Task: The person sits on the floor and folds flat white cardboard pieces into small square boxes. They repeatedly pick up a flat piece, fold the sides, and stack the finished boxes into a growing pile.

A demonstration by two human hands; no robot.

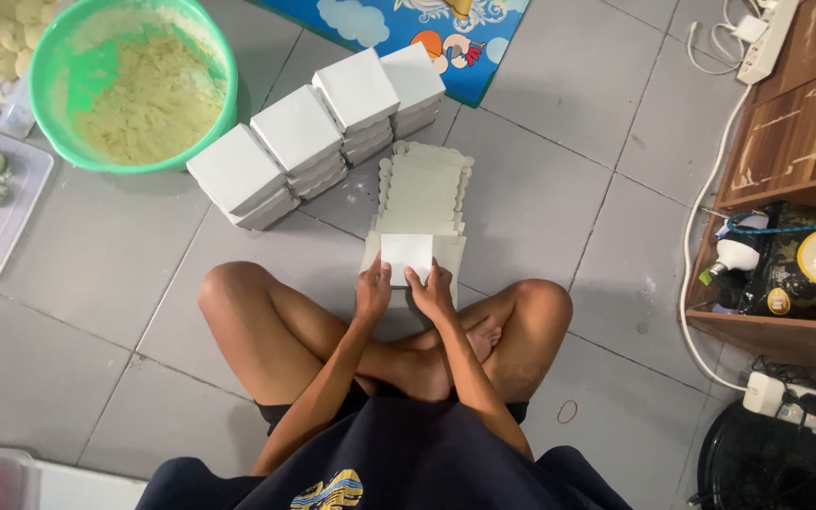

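Seated cross-legged on the floor (pixel 569 142), the person's left hand (pixel 372 295) and right hand (pixel 433 293) both gripped a white box (pixel 406 257), just near of the flat blanks (pixel 422 194); folded boxes (pixel 318 132) stood farther left.

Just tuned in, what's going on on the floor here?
A person sits cross-legged on the tiled floor, both hands on a small white cardboard box: left hand at its left edge, right hand at its right. It sits over a pile of flat box blanks. Stacks of folded white boxes stand beyond, beside a green bowl of pale dough.
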